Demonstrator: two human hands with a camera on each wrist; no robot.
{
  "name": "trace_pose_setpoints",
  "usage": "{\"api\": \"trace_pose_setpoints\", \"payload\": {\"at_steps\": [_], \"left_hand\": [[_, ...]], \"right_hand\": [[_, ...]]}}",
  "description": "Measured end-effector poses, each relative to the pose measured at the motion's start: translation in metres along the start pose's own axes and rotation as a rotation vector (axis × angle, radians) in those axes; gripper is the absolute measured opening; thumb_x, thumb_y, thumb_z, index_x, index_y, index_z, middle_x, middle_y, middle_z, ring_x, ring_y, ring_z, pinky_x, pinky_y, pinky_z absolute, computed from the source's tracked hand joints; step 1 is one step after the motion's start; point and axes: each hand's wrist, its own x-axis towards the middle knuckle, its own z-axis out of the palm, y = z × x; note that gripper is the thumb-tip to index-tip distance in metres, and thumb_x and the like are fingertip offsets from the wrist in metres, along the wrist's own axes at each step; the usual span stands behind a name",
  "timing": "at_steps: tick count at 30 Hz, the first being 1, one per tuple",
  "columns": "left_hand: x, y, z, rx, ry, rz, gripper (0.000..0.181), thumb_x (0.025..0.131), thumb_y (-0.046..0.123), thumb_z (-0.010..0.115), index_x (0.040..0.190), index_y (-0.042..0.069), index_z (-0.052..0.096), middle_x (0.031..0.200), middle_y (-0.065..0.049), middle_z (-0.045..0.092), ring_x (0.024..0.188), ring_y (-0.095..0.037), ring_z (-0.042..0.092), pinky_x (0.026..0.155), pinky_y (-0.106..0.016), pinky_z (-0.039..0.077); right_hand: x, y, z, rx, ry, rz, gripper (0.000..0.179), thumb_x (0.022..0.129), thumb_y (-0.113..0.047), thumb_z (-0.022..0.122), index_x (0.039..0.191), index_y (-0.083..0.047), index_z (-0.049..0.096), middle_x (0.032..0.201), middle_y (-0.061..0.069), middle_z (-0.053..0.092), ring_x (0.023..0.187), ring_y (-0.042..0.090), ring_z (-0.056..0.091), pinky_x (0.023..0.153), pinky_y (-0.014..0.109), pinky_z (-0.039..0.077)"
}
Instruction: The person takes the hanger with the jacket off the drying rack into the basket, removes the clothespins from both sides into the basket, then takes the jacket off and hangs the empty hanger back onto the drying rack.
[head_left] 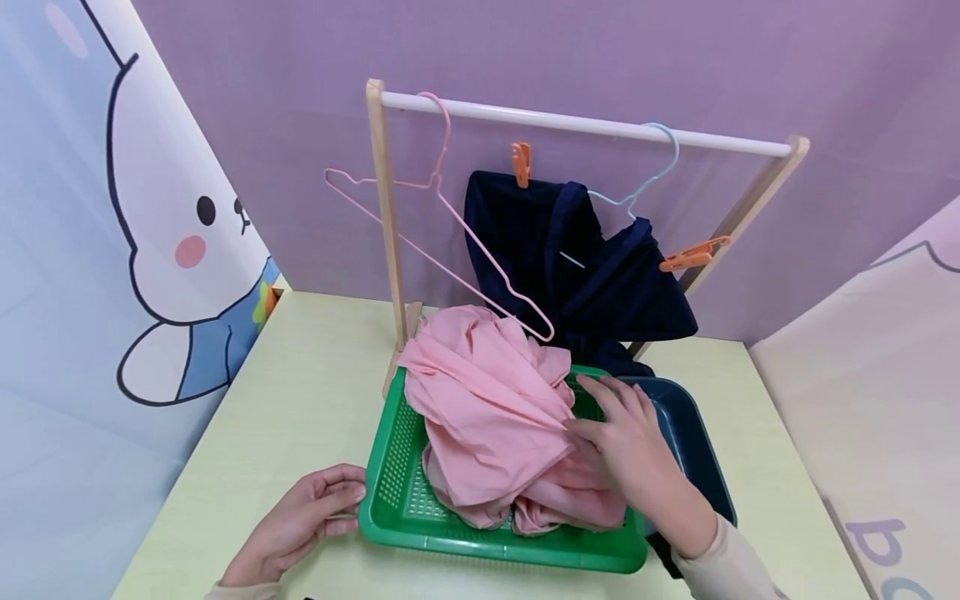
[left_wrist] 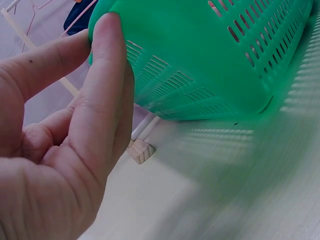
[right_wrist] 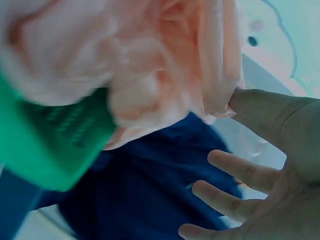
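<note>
A crumpled pink cloth garment (head_left: 487,417) lies heaped in a green perforated basket (head_left: 487,546), partly over its back rim. My left hand (head_left: 303,517) pinches the basket's left rim between thumb and fingers; the left wrist view shows a finger (left_wrist: 102,85) pressed along the green wall. Over the basket's right side, my right hand (head_left: 637,454) has its fingers spread. Its thumb (right_wrist: 255,107) touches an edge of the pink cloth in the right wrist view, while the other fingers stand apart from the cloth.
Behind the basket stands a wooden rack with a white rod (head_left: 585,125). An unused pink hanger (head_left: 438,177) and a light blue hanger (head_left: 651,182) with a navy garment (head_left: 517,233) hang there. Orange clothespins (head_left: 522,165) grip the garment. A dark blue basin (head_left: 686,417) sits at right.
</note>
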Motion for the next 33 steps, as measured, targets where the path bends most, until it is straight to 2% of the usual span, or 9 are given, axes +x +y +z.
{"api": "trace_pose_setpoints", "payload": {"at_steps": [11, 17, 22, 25, 30, 33], "left_hand": [[0.0, 0.0, 0.001, -0.015, -0.007, -0.003, 0.02, 0.103, 0.005, 0.054, 0.121, 0.006, 0.064, 0.108, -0.006, 0.069, 0.098, -0.019, 0.07, 0.086, -0.036, 0.058], [-0.001, 0.001, 0.001, -0.02, -0.007, -0.007, 0.021, 0.104, 0.004, 0.053, 0.121, 0.005, 0.063, 0.107, -0.007, 0.07, 0.098, -0.019, 0.069, 0.086, -0.037, 0.058], [0.0, 0.001, 0.001, -0.023, -0.012, 0.0, 0.021, 0.104, 0.003, 0.052, 0.122, 0.004, 0.063, 0.108, -0.008, 0.069, 0.098, -0.019, 0.069, 0.087, -0.037, 0.057], [0.0, 0.001, 0.001, -0.023, -0.013, 0.002, 0.021, 0.104, 0.004, 0.052, 0.122, 0.004, 0.063, 0.108, -0.008, 0.069, 0.099, -0.019, 0.069, 0.087, -0.038, 0.057], [0.0, 0.0, 0.0, -0.025, -0.02, 0.0, 0.021, 0.104, 0.004, 0.051, 0.122, 0.004, 0.063, 0.109, -0.008, 0.069, 0.1, -0.02, 0.069, 0.088, -0.038, 0.057], [0.0, 0.0, 0.0, -0.026, -0.022, 0.0, 0.022, 0.104, 0.003, 0.051, 0.122, 0.005, 0.063, 0.11, -0.008, 0.069, 0.101, -0.021, 0.069, 0.089, -0.038, 0.056]], "right_hand": [[-0.026, 0.027, 0.028, -0.087, -0.27, 0.133, 0.011, 0.08, -0.017, 0.085, 0.084, -0.027, 0.082, 0.136, 0.017, 0.058, 0.123, 0.047, 0.049, 0.1, 0.075, 0.033], [-0.032, 0.03, 0.04, -0.152, -0.367, 0.133, 0.013, 0.078, -0.015, 0.085, 0.083, -0.026, 0.081, 0.138, 0.021, 0.055, 0.127, 0.054, 0.042, 0.1, 0.078, 0.029], [-0.032, 0.03, 0.046, -0.19, -0.373, 0.113, 0.012, 0.079, -0.015, 0.085, 0.081, -0.025, 0.08, 0.138, 0.021, 0.054, 0.127, 0.055, 0.04, 0.1, 0.078, 0.028], [-0.031, 0.029, 0.041, -0.172, -0.361, 0.107, 0.012, 0.079, -0.016, 0.085, 0.081, -0.026, 0.08, 0.139, 0.021, 0.053, 0.127, 0.054, 0.041, 0.101, 0.077, 0.029], [-0.024, 0.029, 0.026, -0.072, -0.308, 0.098, 0.011, 0.082, -0.02, 0.083, 0.091, -0.024, 0.079, 0.14, 0.02, 0.054, 0.126, 0.05, 0.044, 0.101, 0.075, 0.031], [-0.013, 0.032, 0.017, -0.012, -0.243, 0.078, 0.019, 0.085, -0.023, 0.082, 0.103, -0.019, 0.078, 0.137, 0.019, 0.056, 0.123, 0.046, 0.049, 0.097, 0.073, 0.037]]}}
